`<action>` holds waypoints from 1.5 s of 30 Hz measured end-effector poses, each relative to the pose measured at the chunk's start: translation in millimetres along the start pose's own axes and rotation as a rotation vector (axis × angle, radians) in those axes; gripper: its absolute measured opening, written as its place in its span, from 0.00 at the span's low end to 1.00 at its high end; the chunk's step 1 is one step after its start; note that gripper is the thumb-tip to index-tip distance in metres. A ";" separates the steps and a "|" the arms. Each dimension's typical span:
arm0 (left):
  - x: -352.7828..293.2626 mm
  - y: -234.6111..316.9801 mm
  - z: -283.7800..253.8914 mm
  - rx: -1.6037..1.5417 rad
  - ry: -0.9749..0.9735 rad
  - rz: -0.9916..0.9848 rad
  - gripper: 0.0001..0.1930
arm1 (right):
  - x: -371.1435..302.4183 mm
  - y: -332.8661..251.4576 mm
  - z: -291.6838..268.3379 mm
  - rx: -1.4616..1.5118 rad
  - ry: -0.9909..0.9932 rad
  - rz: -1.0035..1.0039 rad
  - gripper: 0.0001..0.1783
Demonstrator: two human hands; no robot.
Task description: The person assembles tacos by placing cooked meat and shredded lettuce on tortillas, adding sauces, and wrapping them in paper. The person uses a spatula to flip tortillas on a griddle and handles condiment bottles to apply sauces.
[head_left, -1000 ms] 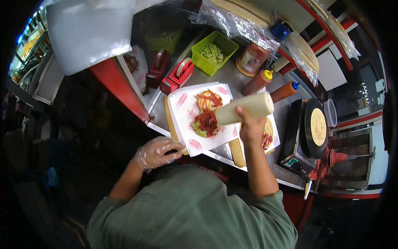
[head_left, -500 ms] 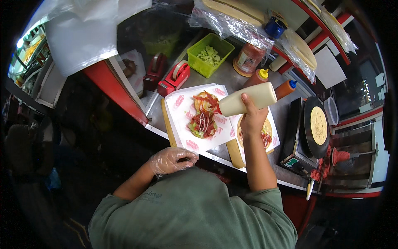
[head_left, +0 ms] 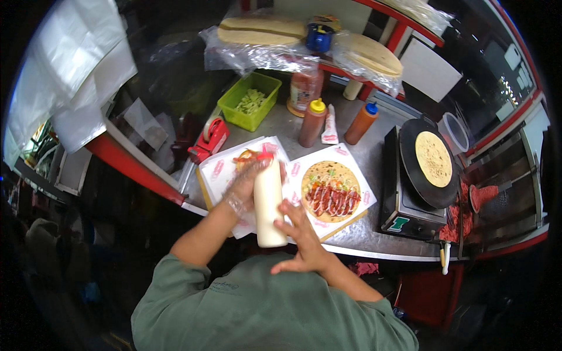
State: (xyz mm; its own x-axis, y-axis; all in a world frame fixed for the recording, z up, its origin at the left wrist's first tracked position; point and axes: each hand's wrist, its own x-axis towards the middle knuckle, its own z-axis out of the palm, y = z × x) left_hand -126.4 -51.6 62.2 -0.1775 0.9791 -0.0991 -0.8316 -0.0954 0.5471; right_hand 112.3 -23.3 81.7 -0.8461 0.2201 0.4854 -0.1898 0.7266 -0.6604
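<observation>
The gloved left hand (head_left: pixel 246 186) wraps the cream bottle (head_left: pixel 269 213) near its red tip, above the left paper sheet (head_left: pixel 214 183); the right hand (head_left: pixel 304 240) is spread at its side, perhaps touching, though blurred. A firm hold should spare the topped flatbread (head_left: pixel 331 193) nearby; bottle and glove partly block the left-hand food (head_left: pixel 244 157).

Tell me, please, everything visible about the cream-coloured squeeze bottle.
The squeeze bottle is a smooth, cream-coloured cylinder, seemingly plastic, with a red cap. In the picture its cap points up, its base down. The gloved left grip wraps its upper part; the open right grip is by its lower right side, contact unclear. It hides part of the left white paper.
</observation>
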 end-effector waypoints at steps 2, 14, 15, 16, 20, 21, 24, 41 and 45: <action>54.1 13.6 16.7 0.534 0.082 0.462 0.28 | -36.3 8.7 -2.9 0.125 0.042 0.073 0.55; 230.1 39.4 -53.7 1.570 0.331 0.896 0.54 | -133.1 38.2 -66.8 0.096 0.404 0.409 0.14; 226.3 36.2 -44.3 1.585 0.332 0.804 0.55 | -140.9 44.3 -67.7 0.091 0.398 0.455 0.13; 218.3 35.0 -36.9 1.600 0.338 0.713 0.56 | -148.2 51.1 -65.3 0.074 0.417 0.449 0.13; 170.8 24.8 10.5 1.952 0.545 1.161 0.53 | -161.6 64.4 -74.9 0.090 0.424 0.528 0.13; 152.6 15.8 18.8 1.806 0.479 1.077 0.48 | -154.8 66.6 -81.5 0.028 0.472 0.517 0.13; 84.1 -23.9 38.1 1.429 0.272 0.436 0.31 | -114.7 89.3 -99.3 -0.069 0.635 0.534 0.15; 60.0 -120.9 -9.7 1.670 0.364 -0.107 0.19 | 45.6 239.3 -132.5 -0.534 0.088 1.149 0.32; 65.2 -128.9 -21.9 1.215 0.310 0.051 0.15 | 54.1 243.6 -140.6 -0.461 0.023 1.192 0.36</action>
State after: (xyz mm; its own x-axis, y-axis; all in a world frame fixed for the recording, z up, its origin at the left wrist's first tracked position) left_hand -42.4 20.7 -33.0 -0.4481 0.8803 -0.1561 0.1718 0.2562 0.9512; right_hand 90.4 257.1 27.6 -0.3635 0.8962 -0.2544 0.8706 0.2296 -0.4351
